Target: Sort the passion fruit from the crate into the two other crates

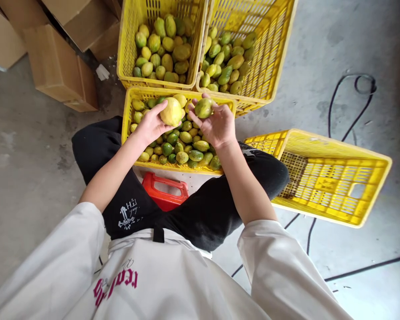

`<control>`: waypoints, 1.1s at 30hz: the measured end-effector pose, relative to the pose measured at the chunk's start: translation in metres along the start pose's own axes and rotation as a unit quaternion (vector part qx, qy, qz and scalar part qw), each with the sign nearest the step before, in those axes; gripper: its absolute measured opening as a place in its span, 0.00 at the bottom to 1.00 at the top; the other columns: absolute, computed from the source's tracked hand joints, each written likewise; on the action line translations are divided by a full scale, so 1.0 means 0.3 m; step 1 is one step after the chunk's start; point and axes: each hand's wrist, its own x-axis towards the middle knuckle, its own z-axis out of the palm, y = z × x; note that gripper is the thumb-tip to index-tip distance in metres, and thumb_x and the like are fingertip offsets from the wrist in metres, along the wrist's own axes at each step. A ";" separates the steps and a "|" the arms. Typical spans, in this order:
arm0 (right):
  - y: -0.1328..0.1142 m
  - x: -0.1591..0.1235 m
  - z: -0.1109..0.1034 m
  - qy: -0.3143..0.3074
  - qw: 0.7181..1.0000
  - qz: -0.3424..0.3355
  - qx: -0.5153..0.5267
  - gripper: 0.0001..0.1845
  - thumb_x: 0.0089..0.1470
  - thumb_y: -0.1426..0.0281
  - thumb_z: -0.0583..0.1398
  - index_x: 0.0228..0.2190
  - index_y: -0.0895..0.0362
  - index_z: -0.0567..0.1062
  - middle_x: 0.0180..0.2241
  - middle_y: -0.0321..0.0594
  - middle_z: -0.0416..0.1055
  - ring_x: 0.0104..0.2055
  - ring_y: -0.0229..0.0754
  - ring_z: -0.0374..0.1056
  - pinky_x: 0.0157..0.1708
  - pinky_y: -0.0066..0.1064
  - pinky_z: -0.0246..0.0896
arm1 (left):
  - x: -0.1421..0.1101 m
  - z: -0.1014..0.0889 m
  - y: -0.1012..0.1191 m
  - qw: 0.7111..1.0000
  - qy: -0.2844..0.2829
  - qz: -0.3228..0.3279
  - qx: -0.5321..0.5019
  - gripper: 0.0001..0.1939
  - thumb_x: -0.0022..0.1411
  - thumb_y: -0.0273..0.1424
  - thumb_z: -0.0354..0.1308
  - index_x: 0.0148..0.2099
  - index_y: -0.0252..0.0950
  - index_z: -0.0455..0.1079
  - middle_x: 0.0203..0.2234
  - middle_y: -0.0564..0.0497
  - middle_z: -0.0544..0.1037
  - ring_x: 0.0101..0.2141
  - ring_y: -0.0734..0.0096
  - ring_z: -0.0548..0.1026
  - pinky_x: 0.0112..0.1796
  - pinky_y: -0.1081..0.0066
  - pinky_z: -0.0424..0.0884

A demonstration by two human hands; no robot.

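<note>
My left hand [152, 123] is closed around a large, pale yellow fruit [171, 111], thumb on top. A smaller green-yellow oval fruit [203, 108] rests in the fingers of my right hand [220, 126], which is turned palm up. Both hands are raised over the near yellow crate [128, 113]. Many green and yellow oval fruits [186, 137] of the same sort fill that crate, partly hidden under my hands and forearms. The exact kind of fruit is hard to tell.
Behind stand two more yellow crates, left [122, 49] and right [266, 53], each with such fruits. A yellow crate [336, 178] lies tilted by my right knee. A red plastic stool [165, 202] is between my legs. Cardboard boxes [58, 66] are at left, a black cable [331, 106] at right.
</note>
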 end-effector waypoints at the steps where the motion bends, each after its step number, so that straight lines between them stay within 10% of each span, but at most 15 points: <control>1: 0.004 0.005 -0.006 -0.001 1.000 0.001 0.001 0.24 0.49 0.50 0.74 0.43 0.43 0.74 0.45 0.35 0.82 0.65 0.54 0.73 0.63 0.52 0.76 | -0.004 0.006 0.000 1.000 0.010 0.008 0.000 0.08 0.74 0.39 0.59 0.47 0.41 0.75 0.44 0.50 0.86 0.64 0.53 0.79 0.59 0.58 0.80; 8: 0.053 0.049 -0.071 0.001 1.000 0.025 -0.016 0.18 0.51 0.52 0.75 0.36 0.41 0.75 0.37 0.31 0.78 0.64 0.49 0.69 0.67 0.45 0.72 | -0.006 0.009 -0.004 0.998 0.064 0.005 -0.026 0.07 0.75 0.40 0.61 0.41 0.48 0.73 0.37 0.53 0.86 0.72 0.55 0.69 0.64 0.60 0.74; 15: 0.017 0.019 -0.021 0.013 1.000 0.013 -0.011 0.21 0.45 0.52 0.74 0.39 0.43 0.76 0.41 0.35 0.80 0.62 0.53 0.72 0.64 0.47 0.73 | 0.003 0.004 0.001 0.999 0.040 -0.001 -0.036 0.09 0.75 0.40 0.58 0.42 0.42 0.72 0.34 0.50 0.84 0.58 0.56 0.82 0.57 0.60 0.80; 22: -0.007 -0.003 0.006 -0.014 0.999 0.019 -0.030 0.18 0.45 0.56 0.69 0.39 0.43 0.75 0.46 0.36 0.83 0.66 0.57 0.72 0.60 0.55 0.77 | -0.016 0.005 0.024 0.998 -0.008 0.037 -0.049 0.18 0.77 0.38 0.44 0.53 0.40 0.75 0.44 0.46 0.87 0.65 0.47 0.78 0.59 0.52 0.79; 33: 0.044 0.047 -0.051 0.018 0.998 0.031 -0.043 0.20 0.55 0.43 0.70 0.36 0.42 0.75 0.41 0.36 0.81 0.68 0.53 0.68 0.65 0.49 0.73 | -0.013 0.013 -0.013 1.000 0.021 0.015 0.000 0.09 0.76 0.37 0.58 0.38 0.50 0.73 0.40 0.58 0.87 0.72 0.58 0.68 0.68 0.59 0.68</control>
